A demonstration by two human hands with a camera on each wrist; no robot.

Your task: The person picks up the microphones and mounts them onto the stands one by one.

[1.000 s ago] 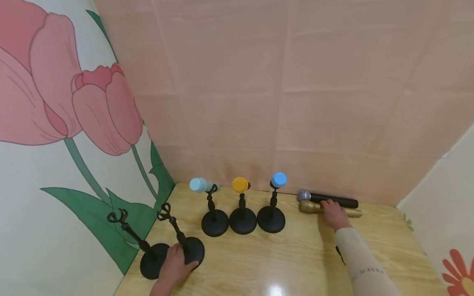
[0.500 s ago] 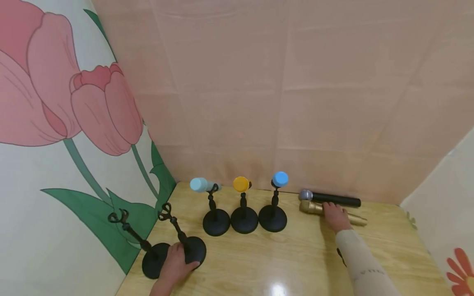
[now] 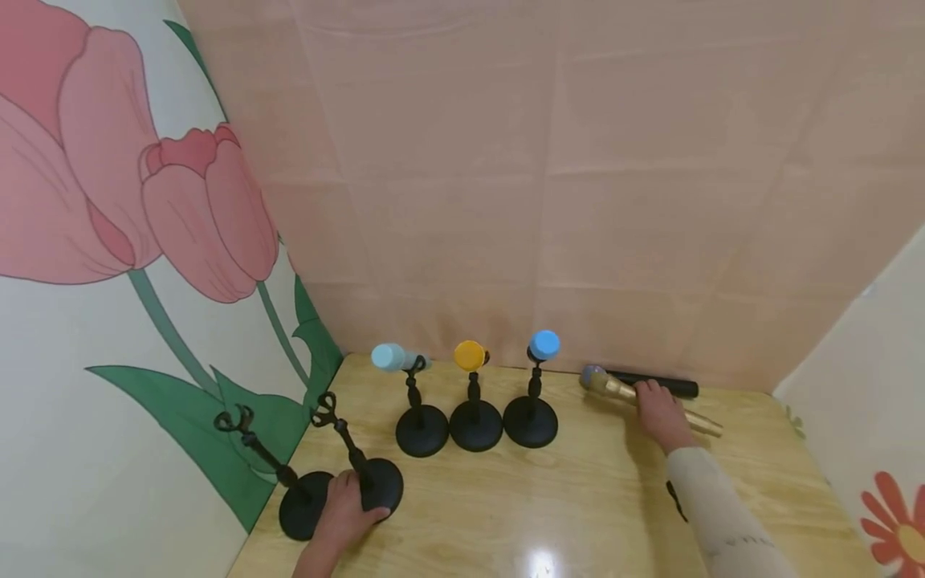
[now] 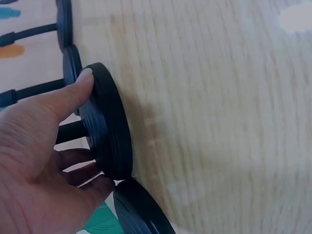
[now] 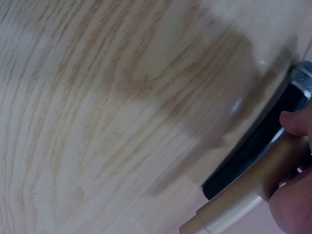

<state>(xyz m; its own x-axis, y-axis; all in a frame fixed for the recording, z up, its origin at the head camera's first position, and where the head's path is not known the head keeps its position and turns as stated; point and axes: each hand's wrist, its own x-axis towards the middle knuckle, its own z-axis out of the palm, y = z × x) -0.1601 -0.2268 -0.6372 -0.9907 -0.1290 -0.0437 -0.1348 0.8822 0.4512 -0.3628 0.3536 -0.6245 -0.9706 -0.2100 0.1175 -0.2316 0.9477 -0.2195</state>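
Observation:
My right hand (image 3: 663,414) grips a gold microphone (image 3: 702,423) round its body, tilted across a black microphone (image 3: 682,388) that lies behind it on the table. The right wrist view shows the gold microphone (image 5: 239,207) between thumb and fingers, close beside the black one (image 5: 258,131). At the lower left, my left hand (image 3: 343,514) holds the round black base of an unfilled microphone stand (image 3: 383,487). The left wrist view has the thumb on the rim of that base (image 4: 109,126) and the fingers curled at its other side. Another unfilled stand (image 3: 296,514) stands left of it.
Behind, three stands in a row carry a pale blue microphone (image 3: 390,357), a yellow-ended one (image 3: 470,356) and a blue-ended one (image 3: 544,345). A pink cloth wall (image 3: 448,201) closes the back of the wooden table (image 3: 491,514). A tulip-painted wall (image 3: 195,217) borders the left.
The gold microphone, first lying alongside the black one, has swung to a slant in my right hand, its head now overlapping the black one's head. My left hand stays on the stand base.

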